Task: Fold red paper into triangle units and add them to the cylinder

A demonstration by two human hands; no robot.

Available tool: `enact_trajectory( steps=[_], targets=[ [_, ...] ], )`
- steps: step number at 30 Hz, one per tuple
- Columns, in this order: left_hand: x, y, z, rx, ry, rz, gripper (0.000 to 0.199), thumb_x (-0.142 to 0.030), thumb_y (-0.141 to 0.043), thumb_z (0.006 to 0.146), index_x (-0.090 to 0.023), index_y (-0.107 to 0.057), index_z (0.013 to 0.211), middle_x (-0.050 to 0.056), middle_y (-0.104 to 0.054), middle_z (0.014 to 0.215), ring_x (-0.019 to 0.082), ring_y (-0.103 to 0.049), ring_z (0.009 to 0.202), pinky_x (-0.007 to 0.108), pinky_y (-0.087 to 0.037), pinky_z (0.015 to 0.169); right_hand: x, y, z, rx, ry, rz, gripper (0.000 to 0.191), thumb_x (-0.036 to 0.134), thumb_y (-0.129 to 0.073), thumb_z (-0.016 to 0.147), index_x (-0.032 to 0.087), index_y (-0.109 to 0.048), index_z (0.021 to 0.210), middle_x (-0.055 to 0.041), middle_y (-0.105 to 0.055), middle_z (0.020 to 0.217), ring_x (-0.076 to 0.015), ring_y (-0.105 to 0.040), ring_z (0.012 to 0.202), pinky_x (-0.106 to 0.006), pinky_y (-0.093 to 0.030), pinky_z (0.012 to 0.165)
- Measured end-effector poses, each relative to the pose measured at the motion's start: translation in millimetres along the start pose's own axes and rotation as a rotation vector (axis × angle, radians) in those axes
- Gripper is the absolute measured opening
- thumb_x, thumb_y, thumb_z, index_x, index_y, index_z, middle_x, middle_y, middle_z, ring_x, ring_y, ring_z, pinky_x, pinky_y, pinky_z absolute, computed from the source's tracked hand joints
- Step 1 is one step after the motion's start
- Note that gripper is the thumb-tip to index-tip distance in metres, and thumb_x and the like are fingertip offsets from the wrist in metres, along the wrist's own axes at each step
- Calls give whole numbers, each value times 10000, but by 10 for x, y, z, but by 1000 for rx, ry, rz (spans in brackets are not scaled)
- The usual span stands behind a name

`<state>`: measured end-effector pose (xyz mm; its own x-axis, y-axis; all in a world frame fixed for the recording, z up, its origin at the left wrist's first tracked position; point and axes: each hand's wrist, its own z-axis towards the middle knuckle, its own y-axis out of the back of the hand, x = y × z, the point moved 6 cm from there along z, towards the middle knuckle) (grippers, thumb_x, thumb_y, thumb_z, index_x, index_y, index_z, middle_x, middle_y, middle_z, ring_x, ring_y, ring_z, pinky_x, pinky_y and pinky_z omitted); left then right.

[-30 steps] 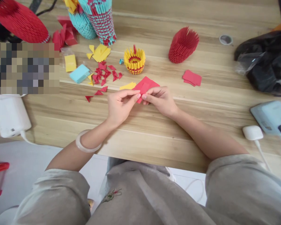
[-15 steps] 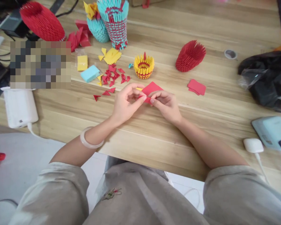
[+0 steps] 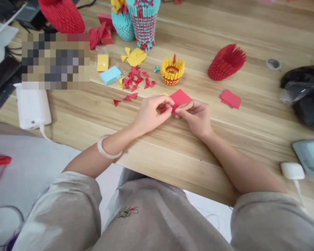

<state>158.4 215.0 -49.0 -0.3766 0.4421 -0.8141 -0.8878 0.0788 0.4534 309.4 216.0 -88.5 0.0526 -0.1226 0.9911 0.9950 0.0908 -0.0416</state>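
My left hand [image 3: 151, 113] pinches a small folded piece of red paper [image 3: 174, 109] between thumb and fingers. The fingertips of my right hand [image 3: 199, 118] close on the same piece from the other side. Just behind it lies red paper [image 3: 181, 97] on the table, with a sliver of yellow paper [image 3: 164, 94] showing beside my left fingers. My fingers cover much of the held piece, so its exact fold is hidden. Farther back stands a yellow and red folded-paper bowl [image 3: 172, 73]. Several small red paper triangles [image 3: 133, 79] are scattered to the left.
On the wooden table [image 3: 157, 150], red paper slips [image 3: 230, 99] and a red paper vase [image 3: 226, 62] lie to the right. Blue paper [image 3: 110, 75] and yellow paper [image 3: 136, 56] are at the left, below turquoise vases [image 3: 143, 28]. A black bag [image 3: 307, 97] sits far right.
The view has shifted, so the table's contents appear farther right. Both hands stay on the small red piece, and my left index finger has arched more above it.
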Motion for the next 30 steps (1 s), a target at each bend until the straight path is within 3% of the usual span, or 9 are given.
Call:
enact_trajectory(
  steps=[6, 13, 19, 24, 30],
  targets=[
    [62, 12, 18, 32, 84, 75, 71, -188, -602, 762, -156, -664, 746, 4, -688, 704, 96, -570, 574, 226, -459, 616, 47, -5, 12, 29, 103, 30, 159, 284, -775, 702, 181, -653, 709, 11, -669, 688, -88, -605, 587, -227, -521, 590],
    [57, 11, 26, 25, 88, 17, 102, -235, -609, 776, -159, -677, 770, 12, -699, 754, 107, -600, 635, 216, -466, 617, 55, -76, 2, 174, 95, 78, 178, 369, -722, 757, 194, -695, 741, -21, -688, 792, -117, -641, 689, -258, -557, 657],
    [1, 0, 18, 39, 28, 15, 121, -282, -644, 769, -172, -692, 749, 22, -700, 751, 120, -609, 672, 231, -487, 625, -34, -88, 5, 166, -25, 161, 281, 360, -806, 654, 184, -691, 840, -9, -706, 768, -134, -676, 692, -290, -594, 700],
    [97, -9, 3, 14, 134, -86, 174, -328, -722, 706, -160, -677, 703, 17, -686, 691, 116, -600, 615, 251, -514, 620, 12, -92, -2, 171, 3, 125, 249, 366, -801, 654, 177, -712, 788, -19, -725, 785, -145, -687, 710, -294, -600, 706],
    [106, -22, 23, 36, 185, -254, 163, -286, -726, 689, -151, -700, 777, 38, -710, 765, 144, -651, 690, 281, -548, 682, -8, 5, 44, 49, 44, 62, 192, 358, -769, 702, 195, -718, 791, 1, -714, 725, -114, -650, 633, -272, -580, 656]
  ],
)
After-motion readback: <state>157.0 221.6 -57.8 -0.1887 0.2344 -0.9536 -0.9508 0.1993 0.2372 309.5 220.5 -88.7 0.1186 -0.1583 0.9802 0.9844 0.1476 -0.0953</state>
